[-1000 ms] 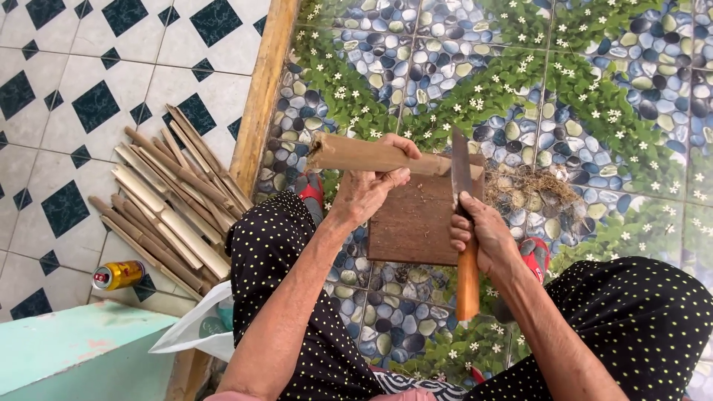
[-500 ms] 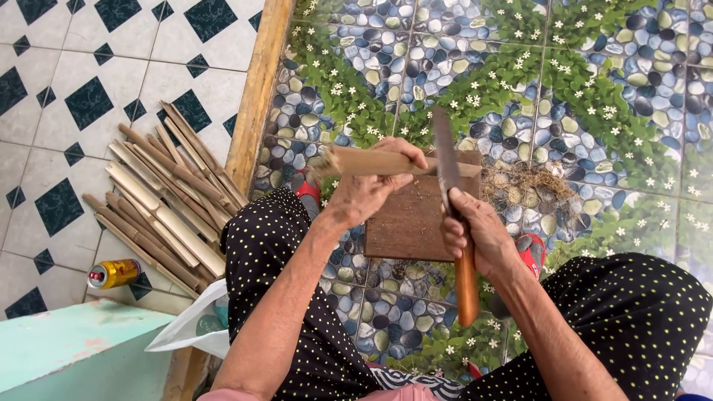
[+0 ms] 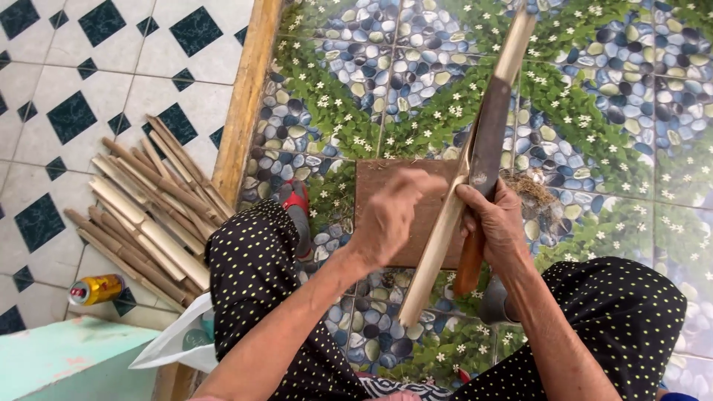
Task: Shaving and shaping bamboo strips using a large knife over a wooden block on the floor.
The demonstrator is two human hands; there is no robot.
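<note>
Gripping a long pale bamboo strip [image 3: 475, 160] on end, the person has it standing almost upright over the brown wooden board [image 3: 397, 215] that lies flat on the pebble-and-leaf patterned floor [image 3: 594, 134]. The right hand [image 3: 499, 223] is closed around the orange-brown handle of a broad dark-bladed knife [image 3: 486, 145], and the blade lies flat along the strip, its length following the bamboo rather than crossing it (which looks like a way to work with the grain). The left hand [image 3: 390, 215] is blurred; its fingers curl toward the strip just beside the right, but I cannot tell whether they actually clamp it or only steady it. The strip's lower end hangs past the near edge of the board, between the knees in dark dotted fabric. A small heap of dry shavings [image 3: 538, 189] sits just beside the board on the right. Off to the left, on white tiles with dark diamonds, lies a loose bundle of more bamboo pieces [image 3: 141, 215], near a tipped yellow can [image 3: 95, 289].
</note>
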